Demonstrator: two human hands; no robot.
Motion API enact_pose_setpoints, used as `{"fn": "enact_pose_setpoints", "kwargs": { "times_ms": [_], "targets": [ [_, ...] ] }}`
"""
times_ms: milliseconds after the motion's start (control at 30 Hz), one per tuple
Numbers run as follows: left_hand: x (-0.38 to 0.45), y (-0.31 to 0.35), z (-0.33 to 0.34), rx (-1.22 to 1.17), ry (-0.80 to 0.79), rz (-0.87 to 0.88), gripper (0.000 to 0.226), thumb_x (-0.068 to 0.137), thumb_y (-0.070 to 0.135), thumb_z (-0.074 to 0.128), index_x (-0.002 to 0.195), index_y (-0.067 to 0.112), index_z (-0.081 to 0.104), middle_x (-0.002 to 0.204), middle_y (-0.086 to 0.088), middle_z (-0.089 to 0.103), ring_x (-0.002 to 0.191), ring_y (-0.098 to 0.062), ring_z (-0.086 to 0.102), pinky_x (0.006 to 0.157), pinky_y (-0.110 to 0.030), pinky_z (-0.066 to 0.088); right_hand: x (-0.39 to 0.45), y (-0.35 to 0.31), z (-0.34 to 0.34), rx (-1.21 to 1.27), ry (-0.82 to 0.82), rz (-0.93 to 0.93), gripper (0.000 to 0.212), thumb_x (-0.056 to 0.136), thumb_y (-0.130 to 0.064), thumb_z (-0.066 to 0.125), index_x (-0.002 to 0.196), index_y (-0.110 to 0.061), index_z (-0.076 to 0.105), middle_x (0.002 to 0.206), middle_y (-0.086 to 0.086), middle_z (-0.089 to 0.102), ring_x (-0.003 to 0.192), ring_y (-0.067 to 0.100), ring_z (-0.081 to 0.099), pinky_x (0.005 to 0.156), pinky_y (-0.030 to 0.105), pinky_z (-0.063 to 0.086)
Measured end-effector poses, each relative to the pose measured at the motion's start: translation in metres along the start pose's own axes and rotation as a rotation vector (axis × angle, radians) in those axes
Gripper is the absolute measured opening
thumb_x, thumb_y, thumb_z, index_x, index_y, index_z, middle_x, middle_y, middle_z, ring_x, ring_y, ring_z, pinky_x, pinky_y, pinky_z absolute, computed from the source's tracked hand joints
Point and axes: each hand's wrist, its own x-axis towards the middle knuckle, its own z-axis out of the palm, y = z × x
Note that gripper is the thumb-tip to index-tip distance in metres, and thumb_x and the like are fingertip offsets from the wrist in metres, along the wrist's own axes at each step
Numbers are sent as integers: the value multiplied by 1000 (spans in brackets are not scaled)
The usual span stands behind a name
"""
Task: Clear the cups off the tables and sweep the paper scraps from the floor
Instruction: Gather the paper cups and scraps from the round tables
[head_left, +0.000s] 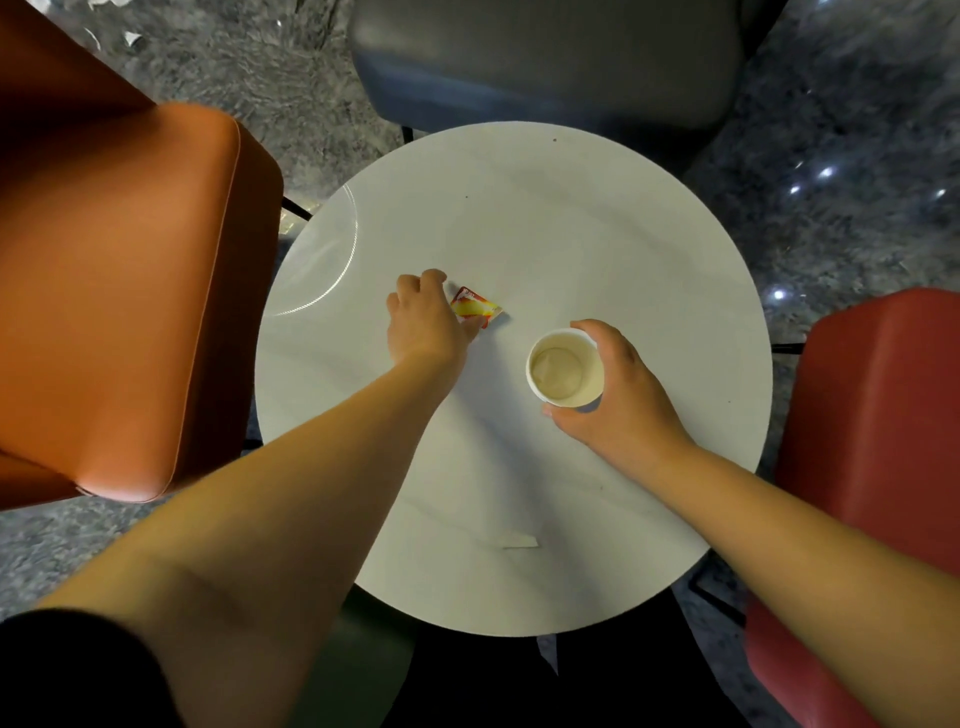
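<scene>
A white paper cup (565, 368) stands upright right of centre on the round white table (571, 218). My right hand (618, 395) grips it, thumb at its near side and fingers round its far side. A red and yellow wrapper (475, 307) lies near the table's middle. My left hand (423, 322) is at its left end with fingers curled and thumb against its near edge, pinching it. A small white paper scrap (519, 544) lies on the table near the front edge. White paper scraps (130, 37) lie on the floor at the far left.
An orange chair (119, 291) stands close at the table's left, a grey chair (545, 62) behind it, a red chair (872, 467) at the right. The floor (841, 156) is dark speckled stone.
</scene>
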Motion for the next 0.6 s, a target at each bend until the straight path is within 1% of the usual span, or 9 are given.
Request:
{"fn": "enact_pose_setpoints", "kwargs": {
  "times_ms": [67,133,267,400,500,600],
  "targets": [
    [1,0,4,2,9,9,61,80,35,78,131,20,49,131,-5,43,119,-25,43,87,-34,44,1,3,-2,-2,4,6,82,69,-27,83,138,-27,38,138,-5,45,121,16,47,86,20,38],
    [2,1,6,-69,-8,16,55,80,31,78,127,20,53,128,-4,45,115,-24,48,85,-34,46,2,5,-3,0,6,12,83,69,-27,83,138,-27,37,139,-5,45,122,16,47,86,21,38],
    [3,5,10,-171,-65,21,40,84,20,72,120,19,55,119,-4,55,99,-21,54,75,-29,42,2,8,-3,0,5,14,84,69,-28,84,138,-27,37,138,-4,45,121,16,47,85,20,38],
    [0,7,7,-406,-74,-117,19,90,13,60,108,20,57,103,-6,65,81,-24,66,66,-31,53,4,10,-3,2,3,15,84,69,-28,84,138,-28,37,138,-4,45,121,16,47,86,20,39],
    [-7,13,-4,-567,-16,-146,11,94,18,61,103,20,57,95,-4,67,68,-13,68,64,-26,56,6,10,-5,-6,2,7,83,69,-29,83,138,-27,37,138,-4,45,120,17,48,84,21,40],
    [-24,23,-18,-708,4,-99,12,91,21,66,100,14,62,85,-3,68,59,-5,65,55,-20,51,10,9,-7,-21,-2,17,84,69,-30,84,138,-26,37,137,-3,46,119,19,49,86,25,43]
  ]
}}
